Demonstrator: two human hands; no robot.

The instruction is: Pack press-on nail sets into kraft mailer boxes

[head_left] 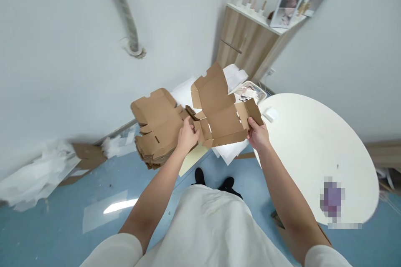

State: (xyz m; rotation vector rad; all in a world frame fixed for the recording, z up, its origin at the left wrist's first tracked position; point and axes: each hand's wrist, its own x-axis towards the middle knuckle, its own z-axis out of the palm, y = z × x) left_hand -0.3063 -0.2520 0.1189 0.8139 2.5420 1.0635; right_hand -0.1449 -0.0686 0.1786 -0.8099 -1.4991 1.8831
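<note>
A flat, unfolded brown cardboard box (224, 123) hangs in front of me, its lid panel pointing away and its side flaps partly bent up. My right hand (258, 133) grips the right side flap, thumb on top and the other fingers mostly hidden beneath. At the opposite side, my left hand (188, 135) is closed at the edge of the left flap, with its fingertips curled against the cardboard. Just left of that hand lies a stack of similar flattened cardboard boxes (159, 123), overlapped in part by my fingers.
A round white table (313, 142) stands at the right, bearing a small white object (270, 114) and a blurred purple patch. Behind are a white basket (261, 91) and a wooden cabinet (247, 35) with picture frames. Plastic wrapping (37, 173) lies on the blue floor at left.
</note>
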